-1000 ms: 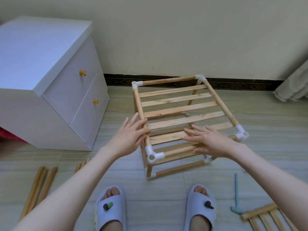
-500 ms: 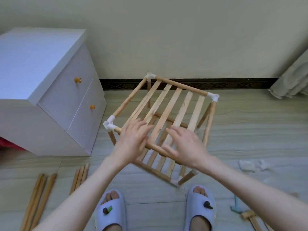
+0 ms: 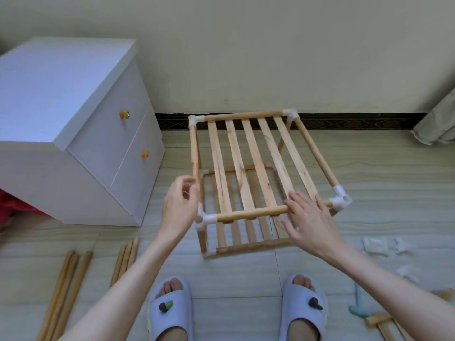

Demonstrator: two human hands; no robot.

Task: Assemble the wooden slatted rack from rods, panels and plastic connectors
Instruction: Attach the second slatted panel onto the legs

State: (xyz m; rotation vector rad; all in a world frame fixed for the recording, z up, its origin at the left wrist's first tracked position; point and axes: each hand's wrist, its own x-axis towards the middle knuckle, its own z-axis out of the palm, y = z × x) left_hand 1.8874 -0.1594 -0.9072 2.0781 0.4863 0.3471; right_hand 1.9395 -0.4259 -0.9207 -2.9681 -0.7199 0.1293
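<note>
My right hand (image 3: 310,220) lay flat, fingers straight, on the near rod (image 3: 248,214) of the rack (image 3: 256,168). My left hand (image 3: 180,205) hung loosely curled beside the left corner connector (image 3: 205,219), gripping nothing. The rack stood on the floor (image 3: 369,168) by the white cabinet (image 3: 73,124).

1 head-worn wide-angle view, looking forward and down, close over rack (image 3: 258,173) on floor (image 3: 369,168).

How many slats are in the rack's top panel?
5, side by side in the rack's top frame: far left, next, middle, next, far right. The right hand covers two near ends.
</note>
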